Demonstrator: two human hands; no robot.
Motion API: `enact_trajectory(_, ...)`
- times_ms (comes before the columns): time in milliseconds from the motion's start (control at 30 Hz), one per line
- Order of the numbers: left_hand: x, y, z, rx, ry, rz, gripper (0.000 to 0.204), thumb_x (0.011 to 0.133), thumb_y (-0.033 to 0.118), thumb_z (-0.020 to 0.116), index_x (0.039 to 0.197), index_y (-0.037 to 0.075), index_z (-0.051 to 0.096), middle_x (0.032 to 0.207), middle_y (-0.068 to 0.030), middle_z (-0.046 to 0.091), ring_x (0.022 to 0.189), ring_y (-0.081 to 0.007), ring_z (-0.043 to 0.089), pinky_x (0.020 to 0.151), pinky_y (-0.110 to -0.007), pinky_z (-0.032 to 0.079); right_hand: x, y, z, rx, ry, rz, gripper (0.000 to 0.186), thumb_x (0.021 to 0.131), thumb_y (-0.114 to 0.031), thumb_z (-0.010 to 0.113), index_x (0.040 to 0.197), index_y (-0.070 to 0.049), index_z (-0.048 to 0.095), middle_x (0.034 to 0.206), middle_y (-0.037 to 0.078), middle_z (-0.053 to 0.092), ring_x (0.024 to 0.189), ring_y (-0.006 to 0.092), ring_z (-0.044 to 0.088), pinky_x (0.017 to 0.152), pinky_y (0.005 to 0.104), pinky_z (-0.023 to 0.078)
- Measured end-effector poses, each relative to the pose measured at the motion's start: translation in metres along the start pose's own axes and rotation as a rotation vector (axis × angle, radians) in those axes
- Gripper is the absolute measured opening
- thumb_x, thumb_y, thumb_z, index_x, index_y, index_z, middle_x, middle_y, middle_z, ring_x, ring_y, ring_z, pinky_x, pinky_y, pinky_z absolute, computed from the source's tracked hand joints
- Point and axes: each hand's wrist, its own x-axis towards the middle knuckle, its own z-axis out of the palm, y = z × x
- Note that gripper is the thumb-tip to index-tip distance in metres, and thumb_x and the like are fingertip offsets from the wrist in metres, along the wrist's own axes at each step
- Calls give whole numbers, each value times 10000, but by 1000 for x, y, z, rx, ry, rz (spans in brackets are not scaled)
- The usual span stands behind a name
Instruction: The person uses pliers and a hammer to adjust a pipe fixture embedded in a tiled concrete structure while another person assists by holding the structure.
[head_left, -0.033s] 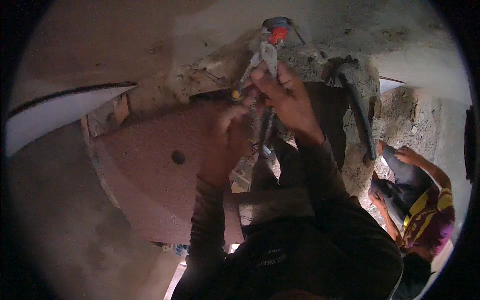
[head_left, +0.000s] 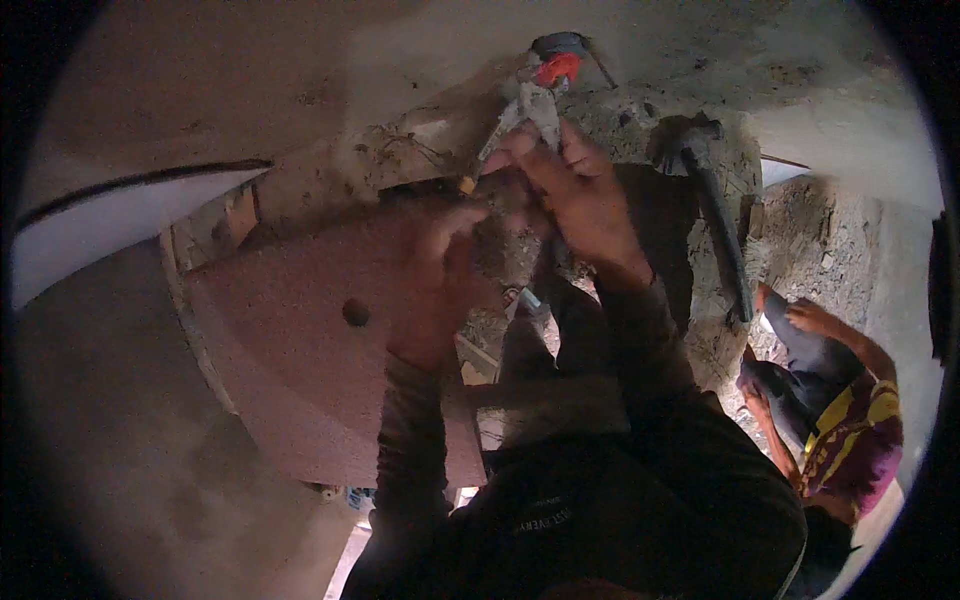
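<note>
My right hand [head_left: 590, 205] is closed, its thumb and fingers pinching the lower part of a crumpled-looking whitish piece [head_left: 540, 105]. A red patch [head_left: 558, 68] tops that piece, just below a round grey object [head_left: 560, 43] at the wall. From the whitish piece a thin strip [head_left: 492, 143] slants down to the left and ends in a yellowish tip. My left hand [head_left: 440, 265] is just below that tip, over the edge of a reddish-brown board; motion smears its fingers, so their grip cannot be made out.
The reddish-brown board [head_left: 300, 390] has a round dark hole. To the right, a hammer [head_left: 712, 215] with a dark handle lies on a rough ledge [head_left: 745, 150]. A co-worker [head_left: 840, 400] in a purple and yellow shirt crouches at the far right. White panels [head_left: 130, 220] jut in at left.
My left hand has shifted slightly left and down, away from my right hand. The strip's yellowish tip has moved a little. My right hand stays at the whitish piece.
</note>
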Motion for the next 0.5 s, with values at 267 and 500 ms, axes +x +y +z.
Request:
enact_trajectory(267,10,-16,-57,131,97,-95,254,1025,214,579,1219,54,618,1193,-191,644,1116,-376,631,960,-454,485,2,30,19,195,-111,80,260,1059,-235,530,1245,-56,560,1114,87,734,630,86,609,456,227,394)
enact_trajectory(500,33,-13,-45,106,167,43,301,1005,249,648,1210,30,620,1148,-162,677,1050,-262,664,925,-364,508,19,31,35,241,136,-180,364,1055,-224,553,1367,-42,510,1207,123,631,1055,247,670,902,386,561)
